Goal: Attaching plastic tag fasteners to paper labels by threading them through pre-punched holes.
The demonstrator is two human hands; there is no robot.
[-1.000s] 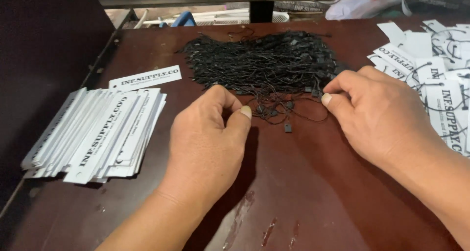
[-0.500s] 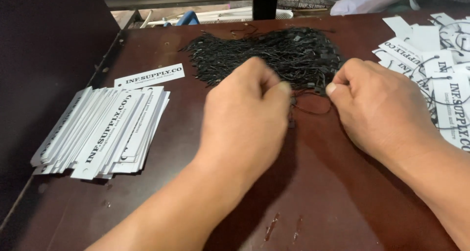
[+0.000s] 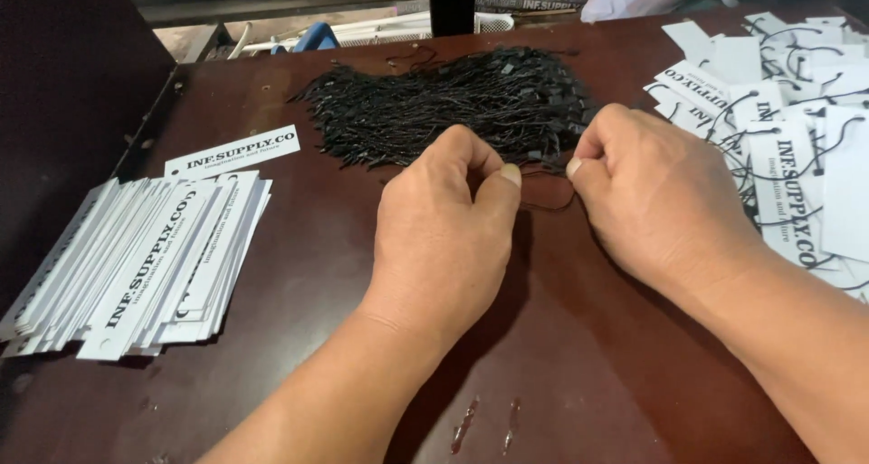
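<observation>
A heap of black string loops (image 3: 453,106) lies at the far middle of a dark brown table (image 3: 579,364). My left hand (image 3: 444,238) and my right hand (image 3: 656,197) meet at the heap's near edge, fingers pinched. One thin black string (image 3: 548,197) runs between the two hands, and both hold it. A fanned stack of long white paper tags (image 3: 145,256) lies to the left. One loose tag (image 3: 231,152) rests above that stack.
White tags with black strings threaded through them (image 3: 787,147) are piled at the right edge. A dark panel (image 3: 63,93) stands along the left side. Beyond the table's far edge sit a black post (image 3: 453,13) and some white and blue clutter (image 3: 317,37).
My left hand moved up from the near middle to the heap's edge and pinched a string beside my right hand. The right hand shifted slightly.
</observation>
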